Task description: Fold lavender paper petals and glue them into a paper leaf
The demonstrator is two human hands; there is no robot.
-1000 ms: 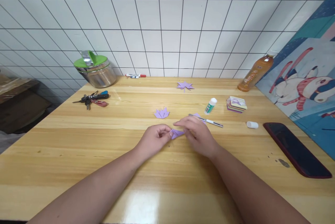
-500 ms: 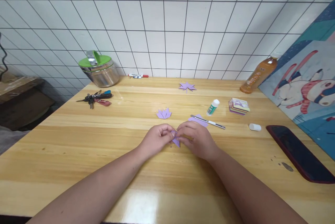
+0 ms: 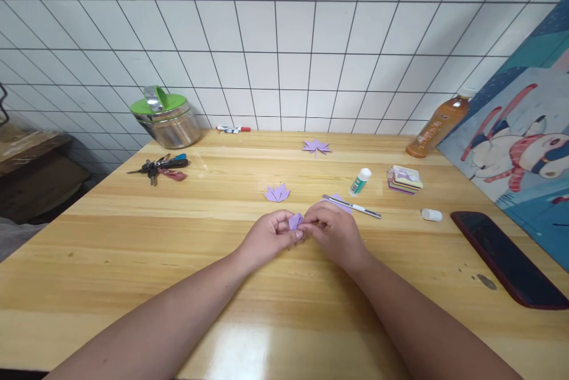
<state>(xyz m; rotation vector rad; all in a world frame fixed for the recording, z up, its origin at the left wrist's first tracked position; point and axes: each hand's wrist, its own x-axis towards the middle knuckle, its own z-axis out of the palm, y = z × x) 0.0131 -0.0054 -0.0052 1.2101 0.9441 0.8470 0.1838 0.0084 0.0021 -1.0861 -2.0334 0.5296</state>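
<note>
A small folded piece of purple paper is pinched between my two hands, just above the table. My left hand grips it from the left with thumb and fingers. From the right, the fingertips of my right hand press on its edge. Beyond the hands lies a fan-shaped purple paper piece. A silver craft knife rests across a flat purple paper sheet, close to my right hand. Farther back is a purple paper leaf shape.
An uncapped glue stick stands near a paper stack, its white cap lying apart. A phone and tea bottle are right. Keys, a steel pot and markers sit back left.
The purple paper has been turned in my fingers: its point faced down toward me before, and now a squarish face shows higher up. The view has shifted slightly.
</note>
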